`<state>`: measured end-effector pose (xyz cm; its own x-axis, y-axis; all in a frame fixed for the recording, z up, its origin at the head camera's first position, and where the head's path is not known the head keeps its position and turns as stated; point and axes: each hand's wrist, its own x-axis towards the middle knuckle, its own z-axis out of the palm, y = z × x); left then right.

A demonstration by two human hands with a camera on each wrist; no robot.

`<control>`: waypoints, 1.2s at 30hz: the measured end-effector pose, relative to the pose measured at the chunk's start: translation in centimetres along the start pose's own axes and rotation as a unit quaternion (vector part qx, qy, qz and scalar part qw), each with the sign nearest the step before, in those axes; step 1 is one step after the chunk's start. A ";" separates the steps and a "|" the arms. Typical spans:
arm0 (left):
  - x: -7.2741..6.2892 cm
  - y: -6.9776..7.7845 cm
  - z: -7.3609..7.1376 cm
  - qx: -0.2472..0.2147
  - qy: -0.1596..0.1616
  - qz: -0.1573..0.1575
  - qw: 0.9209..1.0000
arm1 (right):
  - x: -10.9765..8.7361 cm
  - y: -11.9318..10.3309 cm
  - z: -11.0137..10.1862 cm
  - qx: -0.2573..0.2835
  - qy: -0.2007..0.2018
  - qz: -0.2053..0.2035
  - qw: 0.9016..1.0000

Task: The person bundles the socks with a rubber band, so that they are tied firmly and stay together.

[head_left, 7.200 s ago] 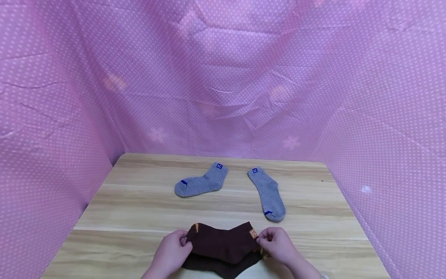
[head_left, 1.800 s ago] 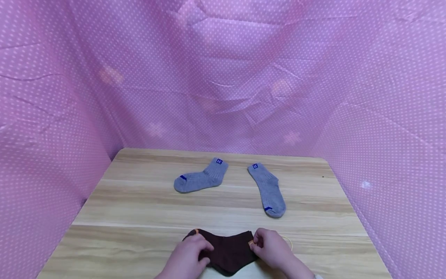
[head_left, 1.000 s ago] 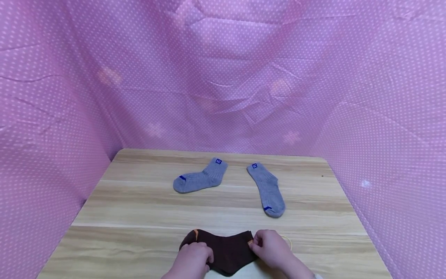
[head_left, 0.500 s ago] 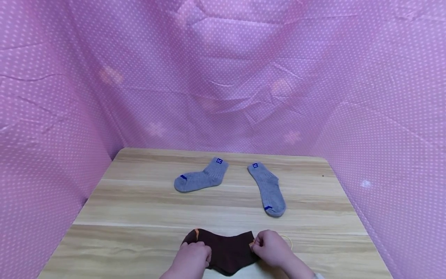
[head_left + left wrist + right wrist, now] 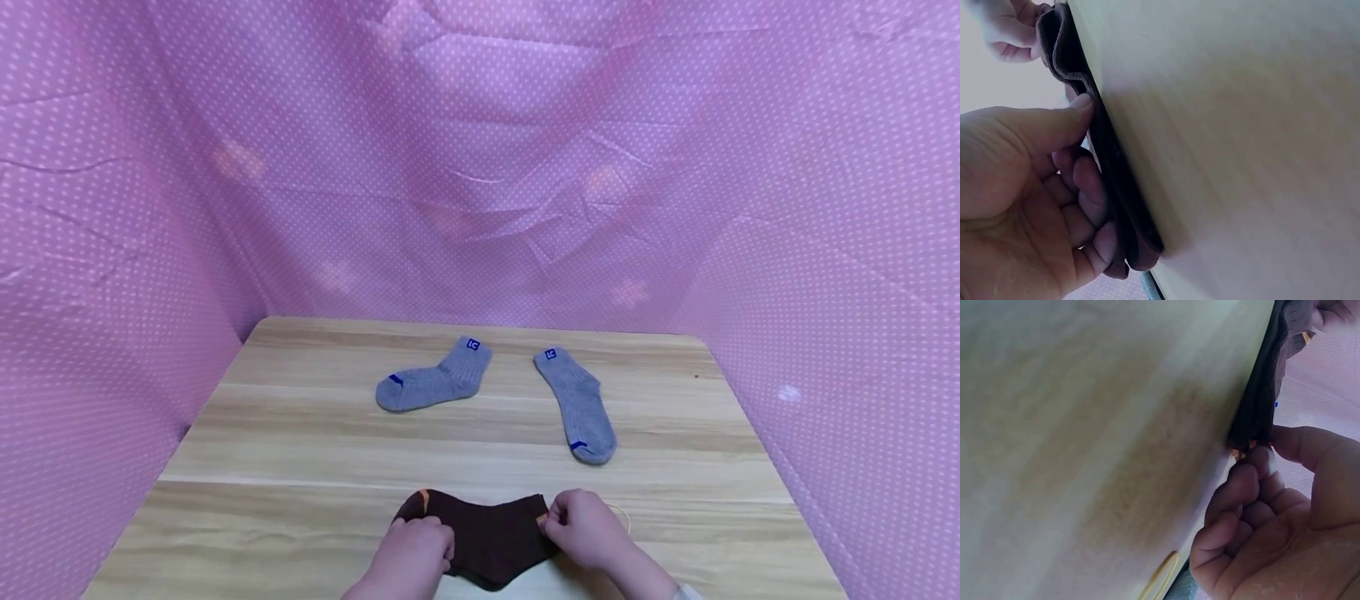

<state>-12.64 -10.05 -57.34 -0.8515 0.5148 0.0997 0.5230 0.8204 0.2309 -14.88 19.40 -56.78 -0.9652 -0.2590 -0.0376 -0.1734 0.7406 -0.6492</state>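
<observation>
Two dark brown socks (image 5: 491,542) lie stacked at the table's near edge, toes with an orange band to the left, cuffs to the right. In the left wrist view the stack (image 5: 1119,181) shows as layered fabric close against the wood. My left hand (image 5: 414,550) grips the socks by the foot part, thumb at the near edge and fingers curled on top. My right hand (image 5: 588,533) pinches the cuff corner by the orange label between thumb and forefinger. In the right wrist view that hand (image 5: 1272,512) has its other fingers curled beneath the pinch.
Two grey socks with blue labels lie farther back, one on the left (image 5: 435,387), one on the right (image 5: 577,408). A thin yellow loop (image 5: 624,517) lies just beyond my right hand. Pink dotted cloth (image 5: 480,208) surrounds the wooden table (image 5: 262,433).
The upper brown sock, earlier held offset from the lower one, now lies over it. My left hand has shifted from the toe end along the foot and curled its fingers. The right stays at the cuff.
</observation>
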 end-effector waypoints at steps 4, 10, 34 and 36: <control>-0.1 0.1 0.1 0.006 0.005 0.001 1.000 | 0.0 0.1 0.0 -0.001 -0.009 0.001 1.000; -0.2 -0.4 -0.7 -0.014 0.018 -0.003 1.000 | 0.1 -0.2 0.0 0.011 0.001 -0.001 1.000; 0.5 -2.4 -1.9 -0.041 0.125 -0.179 0.975 | 0.6 -0.4 0.3 -0.032 0.008 -0.032 0.999; 0.4 -3.0 -2.0 -0.037 0.105 -0.206 0.972 | 0.7 -0.5 0.1 -0.019 0.011 -0.027 0.999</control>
<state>-14.60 -12.83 -56.04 -0.9810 0.0777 0.1778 0.1385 0.9221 0.3613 -15.49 18.79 -56.54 -0.9583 -0.2855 0.0132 -0.2316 0.7486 -0.6212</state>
